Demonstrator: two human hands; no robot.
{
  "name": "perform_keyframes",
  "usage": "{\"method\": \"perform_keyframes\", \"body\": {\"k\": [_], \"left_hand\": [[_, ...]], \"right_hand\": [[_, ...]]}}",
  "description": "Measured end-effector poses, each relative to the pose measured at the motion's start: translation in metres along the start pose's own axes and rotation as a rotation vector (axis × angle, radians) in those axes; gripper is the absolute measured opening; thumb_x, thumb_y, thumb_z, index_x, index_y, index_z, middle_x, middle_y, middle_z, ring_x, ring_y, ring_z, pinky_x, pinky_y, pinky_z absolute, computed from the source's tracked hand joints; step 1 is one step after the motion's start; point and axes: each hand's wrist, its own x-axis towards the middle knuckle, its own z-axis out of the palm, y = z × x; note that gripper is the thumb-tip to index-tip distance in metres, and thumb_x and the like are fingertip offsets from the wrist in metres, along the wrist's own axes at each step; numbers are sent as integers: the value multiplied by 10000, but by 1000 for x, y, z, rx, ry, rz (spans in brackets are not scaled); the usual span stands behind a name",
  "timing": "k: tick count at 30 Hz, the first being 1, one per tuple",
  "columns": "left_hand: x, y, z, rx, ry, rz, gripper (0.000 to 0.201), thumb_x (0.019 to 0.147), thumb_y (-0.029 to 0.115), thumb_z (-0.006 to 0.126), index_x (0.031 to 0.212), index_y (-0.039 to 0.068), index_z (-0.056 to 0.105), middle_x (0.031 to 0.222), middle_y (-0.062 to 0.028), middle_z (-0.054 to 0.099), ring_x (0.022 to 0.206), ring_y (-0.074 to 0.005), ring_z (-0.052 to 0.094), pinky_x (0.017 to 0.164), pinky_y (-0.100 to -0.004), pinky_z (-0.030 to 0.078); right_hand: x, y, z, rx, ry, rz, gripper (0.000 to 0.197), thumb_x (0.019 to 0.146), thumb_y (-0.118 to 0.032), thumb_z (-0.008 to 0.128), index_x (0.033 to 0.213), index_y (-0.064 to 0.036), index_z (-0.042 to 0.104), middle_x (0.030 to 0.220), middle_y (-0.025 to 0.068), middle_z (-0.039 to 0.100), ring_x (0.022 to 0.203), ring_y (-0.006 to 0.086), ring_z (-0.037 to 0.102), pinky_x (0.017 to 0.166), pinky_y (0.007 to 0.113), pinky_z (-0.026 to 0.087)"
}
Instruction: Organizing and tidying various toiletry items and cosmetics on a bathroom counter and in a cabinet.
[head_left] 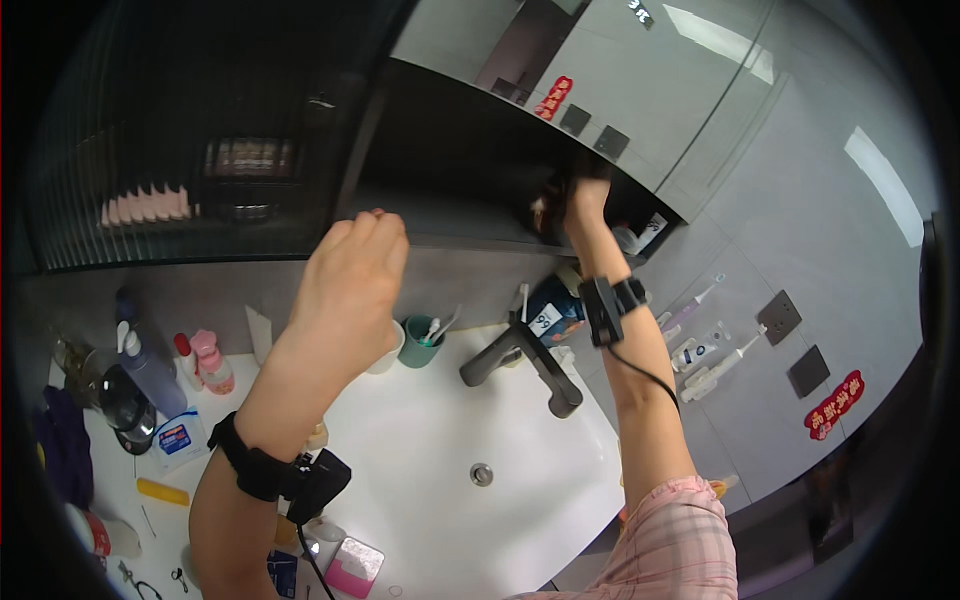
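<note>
The left hand (360,265) is curled closed at eleven o'clock from the washbasin (410,470); the right hand (589,195), at one o'clock, reaches into the black shelf (435,210), its grip indiscernible, a blurred dark object (543,210) at its nine o'clock.

dark, blurred object (541,208) with a brownish patch, inside the black shelf (440,208)

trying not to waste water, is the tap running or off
Off, it seems: no stream of water shows between the tap and the sink.
</note>
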Motion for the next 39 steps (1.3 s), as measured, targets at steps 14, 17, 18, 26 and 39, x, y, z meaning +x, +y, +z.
{"method": "perform_keyframes", "body": {"k": [14,17,18,26,39], "left_hand": [[-7,-4,5,68,32,-12,577,583,-53,587,1146,-157,512,1078,-217,543,1041,-332,514,922,-370,420],[-4,0,5,51,-35,-22,574,579,-48,592,1135,-168,517,1097,-220,543,1070,-333,509,943,-367,411],[-4,1,6,48,-38,-21,574,579,-48,592,1135,-168,517,1097,-220,543,1070,-333,509,943,-367,411],[-3,2,-2,-35,-31,-82,619,575,-45,596,1181,-128,499,1128,-217,527,1103,-351,490,959,-397,402],[1,9,0,-11,-11,-70,592,579,-69,556,1166,-124,499,1084,-206,523,1021,-333,505,904,-395,419]], "right_hand": [[-27,-10,48,-58,-90,49,481,951,-157,483,1393,-55,322,1399,171,395,1300,306,380,1073,421,336],[-6,4,38,-467,-58,-141,566,952,-138,463,1447,-40,206,1490,158,258,1384,302,225,1149,385,191],[-13,12,52,-457,-23,-185,583,943,-114,464,1455,-43,195,1508,167,223,1402,301,186,1152,382,178],[-86,-28,142,-648,-626,-776,393,819,-53,561,1209,-19,577,1253,286,497,1124,349,539,937,380,439],[-18,16,-56,-1155,-437,-236,302,795,-107,644,1079,-12,681,841,149,700,759,227,707,647,322,562]]}}
